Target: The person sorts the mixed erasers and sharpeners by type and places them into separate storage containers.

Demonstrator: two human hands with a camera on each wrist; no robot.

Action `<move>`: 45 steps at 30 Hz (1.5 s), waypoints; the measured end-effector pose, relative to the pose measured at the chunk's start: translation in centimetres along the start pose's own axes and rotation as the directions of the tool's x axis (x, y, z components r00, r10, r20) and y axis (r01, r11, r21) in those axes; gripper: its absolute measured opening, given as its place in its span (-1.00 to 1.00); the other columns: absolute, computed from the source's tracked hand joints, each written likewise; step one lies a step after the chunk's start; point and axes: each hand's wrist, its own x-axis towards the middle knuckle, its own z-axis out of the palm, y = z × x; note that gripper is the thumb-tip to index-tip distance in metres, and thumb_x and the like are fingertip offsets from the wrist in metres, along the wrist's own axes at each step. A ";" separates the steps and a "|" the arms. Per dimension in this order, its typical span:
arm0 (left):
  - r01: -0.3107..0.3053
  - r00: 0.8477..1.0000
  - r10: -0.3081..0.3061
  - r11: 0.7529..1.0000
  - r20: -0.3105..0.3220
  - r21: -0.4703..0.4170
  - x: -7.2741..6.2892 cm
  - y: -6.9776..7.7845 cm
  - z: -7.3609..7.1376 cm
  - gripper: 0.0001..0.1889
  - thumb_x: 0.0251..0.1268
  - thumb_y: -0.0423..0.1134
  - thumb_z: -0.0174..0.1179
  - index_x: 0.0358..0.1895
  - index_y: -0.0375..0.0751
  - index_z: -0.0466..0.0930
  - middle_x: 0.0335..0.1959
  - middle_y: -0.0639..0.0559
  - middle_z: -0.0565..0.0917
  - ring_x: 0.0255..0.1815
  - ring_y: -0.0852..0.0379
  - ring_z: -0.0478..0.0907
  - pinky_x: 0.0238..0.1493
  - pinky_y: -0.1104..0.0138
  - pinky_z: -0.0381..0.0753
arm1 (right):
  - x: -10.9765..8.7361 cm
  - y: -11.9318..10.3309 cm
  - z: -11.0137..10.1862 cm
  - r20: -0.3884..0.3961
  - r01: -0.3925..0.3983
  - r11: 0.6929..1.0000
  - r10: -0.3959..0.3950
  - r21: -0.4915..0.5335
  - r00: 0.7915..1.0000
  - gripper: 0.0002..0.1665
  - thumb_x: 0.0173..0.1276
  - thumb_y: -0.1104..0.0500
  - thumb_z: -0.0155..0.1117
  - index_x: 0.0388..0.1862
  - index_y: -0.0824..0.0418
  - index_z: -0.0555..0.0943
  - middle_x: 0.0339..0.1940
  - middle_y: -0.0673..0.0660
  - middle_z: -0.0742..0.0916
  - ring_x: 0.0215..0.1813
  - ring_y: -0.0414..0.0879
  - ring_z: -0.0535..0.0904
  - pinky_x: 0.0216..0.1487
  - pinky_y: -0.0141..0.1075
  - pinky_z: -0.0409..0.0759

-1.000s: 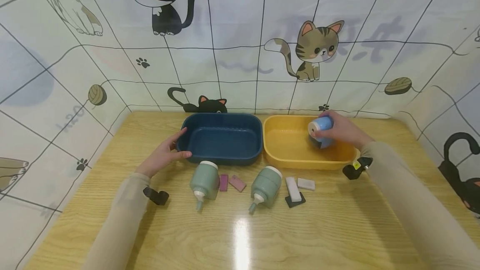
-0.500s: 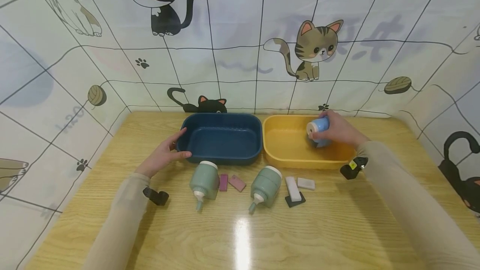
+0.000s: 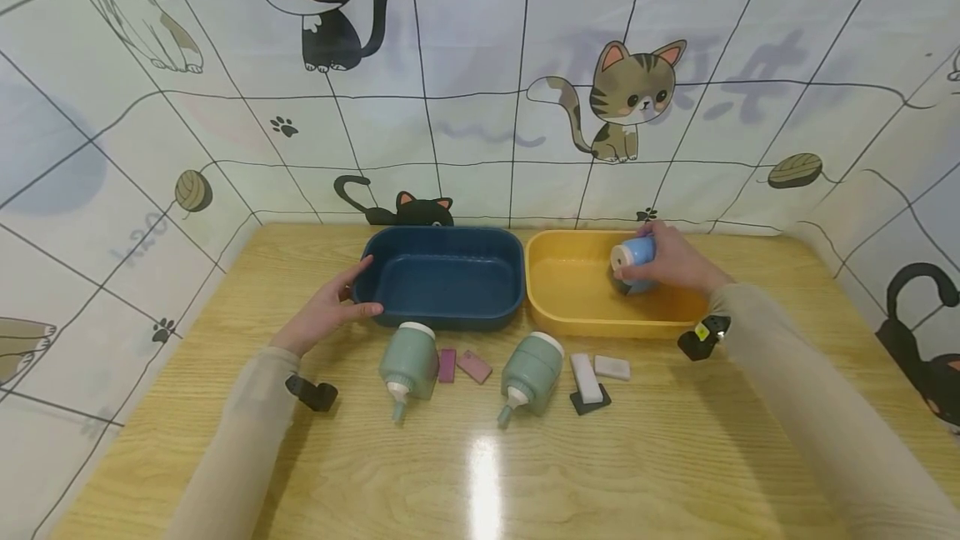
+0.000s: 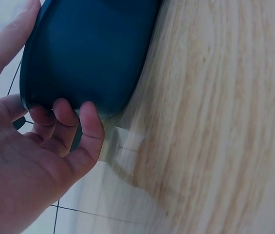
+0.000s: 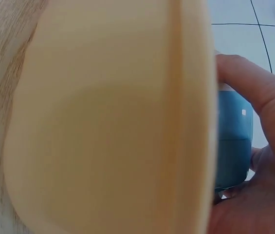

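My left hand [image 3: 324,312] grips the left end of a dark blue plastic tray [image 3: 450,322]. Its thumb and forefinger lie on the rim, and in the left wrist view several fingertips [image 4: 91,119] curl against the outer wall of the tray [image 4: 86,53]. Over the right part of a yellow tray [image 3: 573,327], my right hand [image 3: 678,263] holds a blue cylindrical container [image 3: 639,251] with a pale end facing left. In the right wrist view the yellow wall [image 5: 103,126] covers part of this container [image 5: 233,139]. Whether it touches the tray floor cannot be seen.
In front of the trays lie two green squeeze bottles [image 3: 409,361] with nozzles toward me. Purple [image 3: 447,366] and pink [image 3: 474,367] small blocks lie between them. To the right are two white blocks [image 3: 587,379] and a dark flat square [image 3: 590,400]. A patterned wall cloth stands behind.
My right hand and the blue container have shifted slightly left over the yellow tray. My left hand and the things on the table have not moved.
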 end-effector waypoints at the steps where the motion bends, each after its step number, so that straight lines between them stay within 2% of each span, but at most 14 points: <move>1: -0.004 1.000 0.004 1.000 0.001 -0.001 0.0 0.0 0.0 -0.12 0.27 -0.11 0.30 0.56 0.07 -0.05 0.55 -0.17 -0.09 0.45 -0.40 -0.06 0.32 -0.21 0.03 | -0.1 0.0 0.0 0.003 -0.003 1.000 0.003 0.007 1.000 -0.02 0.19 0.03 0.46 0.28 0.55 0.12 0.10 0.51 0.36 0.07 0.32 0.36 0.05 0.14 0.44; 8: 0.001 1.000 -0.001 1.000 -0.002 0.002 0.0 -0.2 0.0 -0.11 0.27 -0.09 0.31 0.56 0.09 -0.05 0.54 -0.18 -0.09 0.44 -0.41 -0.04 0.30 -0.22 0.07 | -0.8 -0.5 -0.8 0.016 -0.038 0.998 0.037 0.045 0.999 -0.01 0.26 -0.01 0.39 0.38 0.48 0.08 0.27 0.52 0.28 0.18 0.32 0.30 0.15 0.18 0.37; 14: -0.011 1.000 0.011 1.000 0.001 -0.001 -0.1 -0.4 0.0 -0.12 0.28 -0.10 0.30 0.56 0.07 -0.05 0.54 -0.19 -0.10 0.44 -0.42 -0.07 0.31 -0.22 0.04 | -1.8 -0.7 -1.8 0.045 -0.084 0.994 0.080 0.077 0.996 0.04 0.29 -0.06 0.36 0.43 0.45 0.02 0.37 0.56 0.17 0.34 0.46 0.13 0.25 0.27 0.21; 20: -0.009 1.000 0.009 1.000 0.003 -0.004 -0.1 -0.4 -0.1 -0.12 0.28 -0.10 0.30 0.56 0.08 -0.06 0.54 -0.19 -0.11 0.44 -0.42 -0.07 0.31 -0.23 0.05 | -3.1 -0.8 -2.4 0.020 -0.073 0.992 0.072 0.100 0.997 0.00 0.35 -0.10 0.28 0.46 0.41 0.00 0.39 0.53 0.15 0.37 0.46 0.09 0.28 0.27 0.15; 27: -0.008 1.000 0.008 1.000 0.005 -0.010 -0.1 -0.6 -0.1 -0.11 0.28 -0.11 0.30 0.56 0.07 -0.06 0.54 -0.19 -0.10 0.45 -0.40 -0.07 0.31 -0.22 0.04 | -4.3 -1.6 -2.5 -0.017 -0.011 0.991 0.014 0.134 1.000 -0.08 0.40 -0.05 0.23 0.46 0.38 0.02 0.40 0.46 0.20 0.39 0.44 0.10 0.27 0.30 0.13; 40: -0.022 1.000 0.022 1.000 0.009 -0.004 -0.1 -0.5 0.0 -0.11 0.28 -0.12 0.30 0.56 0.04 -0.06 0.54 -0.20 -0.09 0.45 -0.41 -0.08 0.32 -0.22 0.02 | -5.9 -3.0 -1.7 -0.041 0.097 0.969 -0.090 0.228 0.995 -0.28 0.43 0.21 0.21 0.40 0.40 0.11 0.36 0.44 0.28 0.35 0.43 0.20 0.25 0.20 0.26; 43: -0.022 1.000 0.022 1.000 0.008 -0.003 -0.1 -0.4 0.0 -0.11 0.27 -0.12 0.30 0.56 0.04 -0.06 0.54 -0.19 -0.10 0.45 -0.40 -0.09 0.33 -0.20 0.01 | -6.2 -3.4 -1.4 -0.057 0.132 0.964 -0.122 0.229 0.991 -0.34 0.43 0.25 0.19 0.38 0.40 0.16 0.33 0.41 0.34 0.32 0.38 0.28 0.24 0.14 0.31; 45: -0.025 1.000 0.025 1.000 0.008 -0.003 0.0 -0.4 -0.1 -0.11 0.27 -0.12 0.30 0.56 0.03 -0.06 0.54 -0.19 -0.10 0.46 -0.39 -0.11 0.34 -0.19 -0.01 | -6.4 -3.7 -1.3 -0.065 0.157 0.960 -0.146 0.230 0.987 -0.36 0.43 0.27 0.19 0.36 0.41 0.18 0.29 0.40 0.38 0.29 0.36 0.33 0.23 0.01 0.38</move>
